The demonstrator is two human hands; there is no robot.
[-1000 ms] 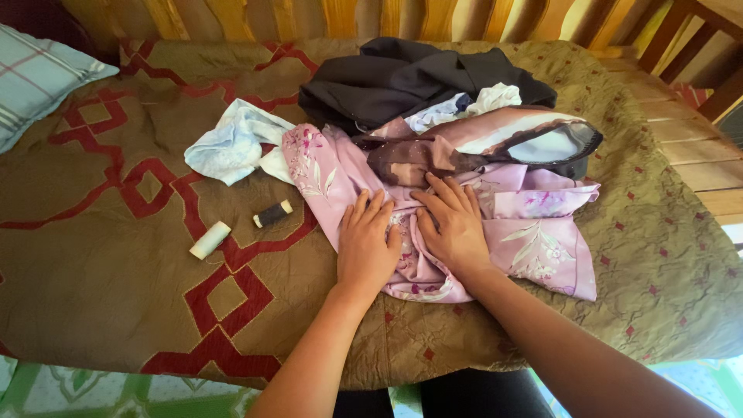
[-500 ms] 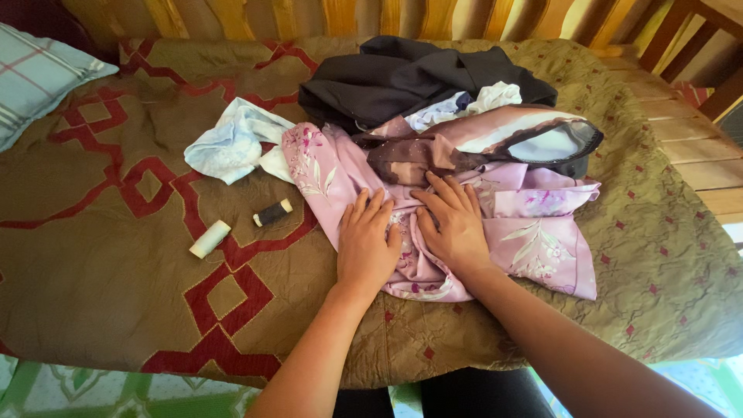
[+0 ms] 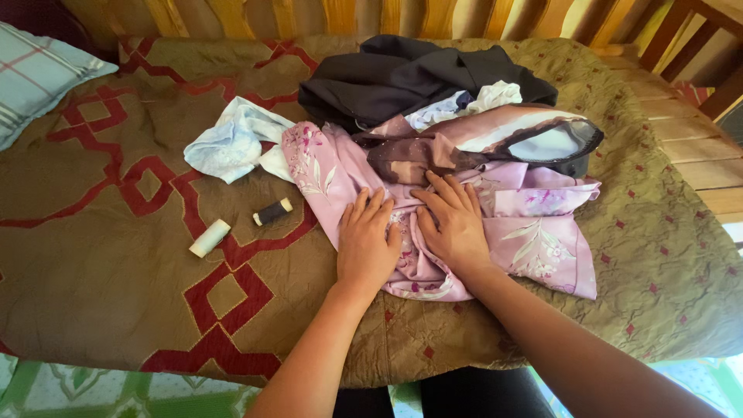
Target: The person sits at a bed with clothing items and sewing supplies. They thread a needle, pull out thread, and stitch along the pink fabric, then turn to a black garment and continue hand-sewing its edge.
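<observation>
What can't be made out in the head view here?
- Lilac floral cloth: the part under the left hand and right hand is covered by the flat palms.
- Black garment: its near part is buried under the brown satin cloth.
- Checked pillow: cut off by the left edge.

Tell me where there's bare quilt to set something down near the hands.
Free: the brown quilt left of the white spool and dark spool, and the strip right of the lilac floral cloth. Crowded: beyond both hands, where the black garment and light blue cloth pile up.
</observation>
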